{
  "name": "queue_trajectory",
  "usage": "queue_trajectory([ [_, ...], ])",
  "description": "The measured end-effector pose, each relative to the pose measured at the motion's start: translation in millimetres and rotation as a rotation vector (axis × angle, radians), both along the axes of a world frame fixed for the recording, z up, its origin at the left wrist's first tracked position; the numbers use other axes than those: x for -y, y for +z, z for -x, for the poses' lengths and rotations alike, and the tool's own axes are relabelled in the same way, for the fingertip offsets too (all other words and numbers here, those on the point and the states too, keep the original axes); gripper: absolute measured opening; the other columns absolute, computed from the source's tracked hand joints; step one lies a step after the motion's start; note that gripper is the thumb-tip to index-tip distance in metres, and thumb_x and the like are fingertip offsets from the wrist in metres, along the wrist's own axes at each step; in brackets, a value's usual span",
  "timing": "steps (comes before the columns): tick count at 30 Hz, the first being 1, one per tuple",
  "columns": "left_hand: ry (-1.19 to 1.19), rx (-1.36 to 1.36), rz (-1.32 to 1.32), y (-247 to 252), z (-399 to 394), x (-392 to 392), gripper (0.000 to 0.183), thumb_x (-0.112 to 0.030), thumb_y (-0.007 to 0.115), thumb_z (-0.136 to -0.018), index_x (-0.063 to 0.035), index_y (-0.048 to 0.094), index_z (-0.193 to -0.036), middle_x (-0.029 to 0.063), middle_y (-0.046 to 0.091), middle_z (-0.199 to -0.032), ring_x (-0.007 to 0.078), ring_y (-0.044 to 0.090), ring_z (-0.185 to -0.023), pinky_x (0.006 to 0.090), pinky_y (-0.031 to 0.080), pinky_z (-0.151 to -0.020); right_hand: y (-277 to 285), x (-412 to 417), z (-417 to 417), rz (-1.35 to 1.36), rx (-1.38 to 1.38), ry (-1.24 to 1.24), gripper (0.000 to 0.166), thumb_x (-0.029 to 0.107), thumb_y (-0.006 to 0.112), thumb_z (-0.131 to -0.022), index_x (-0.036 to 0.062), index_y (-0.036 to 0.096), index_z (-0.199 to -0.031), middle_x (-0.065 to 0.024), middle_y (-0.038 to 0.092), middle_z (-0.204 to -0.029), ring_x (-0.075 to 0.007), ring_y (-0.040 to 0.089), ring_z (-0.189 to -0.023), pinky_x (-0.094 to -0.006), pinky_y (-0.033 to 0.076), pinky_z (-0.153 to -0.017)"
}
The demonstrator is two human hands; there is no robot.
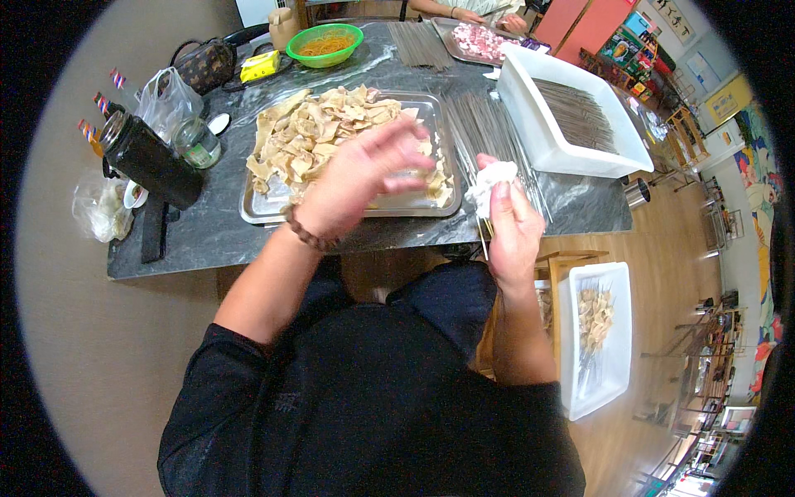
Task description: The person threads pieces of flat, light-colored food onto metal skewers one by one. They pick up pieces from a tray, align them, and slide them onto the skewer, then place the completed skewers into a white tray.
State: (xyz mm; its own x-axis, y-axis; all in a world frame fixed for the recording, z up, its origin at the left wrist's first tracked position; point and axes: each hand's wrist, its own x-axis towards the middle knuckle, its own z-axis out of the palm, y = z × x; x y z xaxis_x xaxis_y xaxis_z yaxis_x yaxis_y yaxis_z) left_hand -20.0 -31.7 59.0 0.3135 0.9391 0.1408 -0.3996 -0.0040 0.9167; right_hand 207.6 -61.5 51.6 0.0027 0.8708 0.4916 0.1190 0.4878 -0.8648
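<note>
My left hand (379,168), slightly blurred, hovers over a metal tray (248,214) with its fingers spread and nothing in them. Pale, flat food pieces (323,130), possibly tripe or tofu skin, are heaped on that tray. To the right, my right hand (515,230) grips a crumpled white tissue or cloth (490,186) between thumb and fingers. Thin metal skewers (478,118) lie in a loose bunch beside the tray, running partly behind this hand. A few skewer ends show below the tissue; whether the hand also holds them I cannot tell.
A white bin (522,149) of skewers stands at the table's right. Below it, another white bin (621,366) holds loaded skewers. At left are a black bottle (149,161) and a glass jar (197,144). A green basket (326,62) and a person's hand (467,15) near diced meat (478,42) are across.
</note>
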Motion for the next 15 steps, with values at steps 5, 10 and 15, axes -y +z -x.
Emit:
queue_trajectory([
  [5, -0.042, -0.143, 0.114, -12, -33, 23, 0.029, -0.013, 0.07, -0.099, 0.0046, 0.069, -0.121, 0.011, 0.075, -0.1, 0.017, 0.073, -0.082, 0.03, 0.062, -0.07, 3, 4, 30, 0.263, -0.282, 0.268, 0.032, 0.021, 0.056, -0.109, -0.0065, 0.069, -0.118, -0.0064, 0.07, -0.105, -0.0109, 0.062, -0.082, -0.028, 0.054, -0.075],
  [10, -0.015, -0.126, 0.153, 3, -18, 22, 0.028, -0.022, 0.065, -0.103, 0.0031, 0.07, -0.115, 0.0109, 0.074, -0.09, 0.0183, 0.072, -0.069, 0.0287, 0.06, -0.059, -5, -7, 20, 0.409, -0.466, 0.268, 0.02, 0.016, 0.066, -0.103, -0.0039, 0.069, -0.105, -0.0076, 0.072, -0.09, -0.012, 0.065, -0.077, -0.0279, 0.053, -0.071],
  [15, 0.132, -0.107, 0.122, -7, -14, 22, 0.021, -0.014, 0.072, -0.098, 0.0047, 0.072, -0.108, 0.0095, 0.075, -0.092, 0.0139, 0.071, -0.074, 0.0249, 0.061, -0.065, -2, -6, 12, 0.435, -0.39, 0.254, 0.018, 0.015, 0.072, -0.098, -0.0022, 0.069, -0.104, -0.0069, 0.073, -0.087, -0.0105, 0.065, -0.069, -0.0239, 0.052, -0.06],
])
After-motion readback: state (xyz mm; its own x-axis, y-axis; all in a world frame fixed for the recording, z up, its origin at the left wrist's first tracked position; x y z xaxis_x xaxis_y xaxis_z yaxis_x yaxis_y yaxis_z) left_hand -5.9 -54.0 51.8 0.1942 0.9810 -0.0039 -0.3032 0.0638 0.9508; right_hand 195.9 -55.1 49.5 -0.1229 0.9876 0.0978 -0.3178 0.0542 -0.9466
